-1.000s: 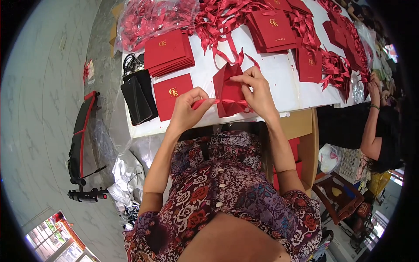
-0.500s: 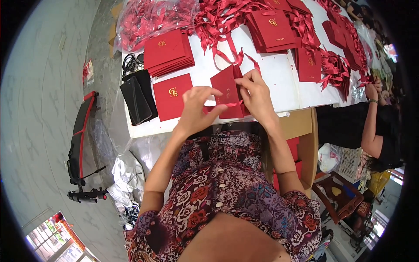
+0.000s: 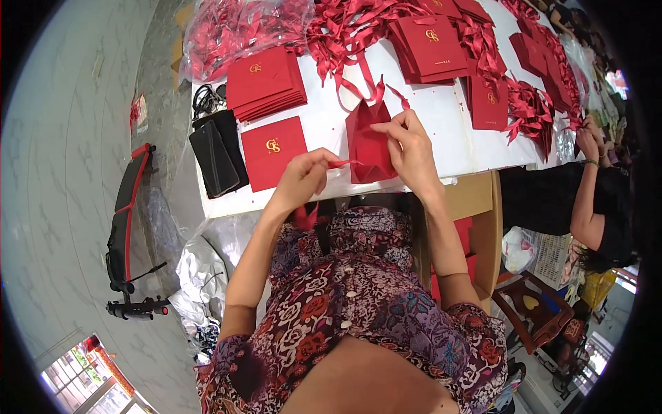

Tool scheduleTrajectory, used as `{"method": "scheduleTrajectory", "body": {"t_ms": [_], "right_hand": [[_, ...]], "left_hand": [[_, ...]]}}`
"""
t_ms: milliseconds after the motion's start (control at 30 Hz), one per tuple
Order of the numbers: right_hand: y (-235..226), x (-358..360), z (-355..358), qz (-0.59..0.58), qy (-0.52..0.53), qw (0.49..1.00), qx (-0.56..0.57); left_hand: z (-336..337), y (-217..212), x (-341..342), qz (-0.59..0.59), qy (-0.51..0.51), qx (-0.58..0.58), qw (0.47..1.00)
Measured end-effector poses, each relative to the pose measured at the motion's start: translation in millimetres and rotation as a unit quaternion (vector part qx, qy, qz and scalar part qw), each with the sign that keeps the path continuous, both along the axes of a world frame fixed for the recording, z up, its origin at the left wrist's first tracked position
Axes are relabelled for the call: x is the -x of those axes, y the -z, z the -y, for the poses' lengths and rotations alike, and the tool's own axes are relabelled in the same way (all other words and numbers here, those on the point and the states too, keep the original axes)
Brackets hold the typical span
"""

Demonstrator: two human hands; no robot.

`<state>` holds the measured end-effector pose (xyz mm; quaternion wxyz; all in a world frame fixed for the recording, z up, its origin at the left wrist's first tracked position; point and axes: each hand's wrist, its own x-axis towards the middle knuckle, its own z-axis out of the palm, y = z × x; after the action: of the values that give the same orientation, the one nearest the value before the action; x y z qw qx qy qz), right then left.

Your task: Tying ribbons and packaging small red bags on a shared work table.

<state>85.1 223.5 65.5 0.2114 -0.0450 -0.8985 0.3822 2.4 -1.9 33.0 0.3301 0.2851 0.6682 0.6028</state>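
In front of me a small red paper bag (image 3: pixel 363 141) stands partly opened on the white table, its mouth turned toward me. My right hand (image 3: pixel 412 155) pinches the right side of the bag between thumb and fingers. My left hand (image 3: pixel 302 181) is closed on a red ribbon (image 3: pixel 343 163); one stretch runs across to the bag, and a loose end hangs below the hand over the table edge. Just left of the bag lies a flat red bag (image 3: pixel 265 152) with a gold emblem. More red ribbon (image 3: pixel 372 94) shows at the bag's far side.
A stack of red bags (image 3: pixel 265 83) and a black pouch (image 3: pixel 217 155) lie at left. Heaped ribbons (image 3: pixel 338 34) and more bag stacks (image 3: pixel 431 48) fill the far side. A cardboard box (image 3: pixel 483 231) stands below the table at right. Farther right, a co-worker's arm (image 3: pixel 586 190) reaches in.
My left hand has closed on the ribbon and drawn it left. The bag has turned and opened, showing its inside; my right hand stays at its right side.
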Motion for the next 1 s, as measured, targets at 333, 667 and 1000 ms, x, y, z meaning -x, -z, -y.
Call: {"method": "scheduleTrajectory", "body": {"t_ms": [333, 667, 1000], "right_hand": [[-19.4, -9.5, 6.6, 0.030, -0.095, 0.993, -0.064], [-19.2, -11.1, 7.1, 0.090, -0.145, 0.985, -0.032], [-13.8, -11.0, 18.0, 0.156, -0.142, 0.974, 0.084]], "left_hand": [[-16.4, -1.7, -7.6, 0.027, -0.049, 0.029, 0.998], [-14.7, -6.4, -12.1, -0.034, -0.070, 0.003, 0.997], [-20.2, -3.5, -29.2, 0.097, -0.150, -0.038, 0.983]]}}
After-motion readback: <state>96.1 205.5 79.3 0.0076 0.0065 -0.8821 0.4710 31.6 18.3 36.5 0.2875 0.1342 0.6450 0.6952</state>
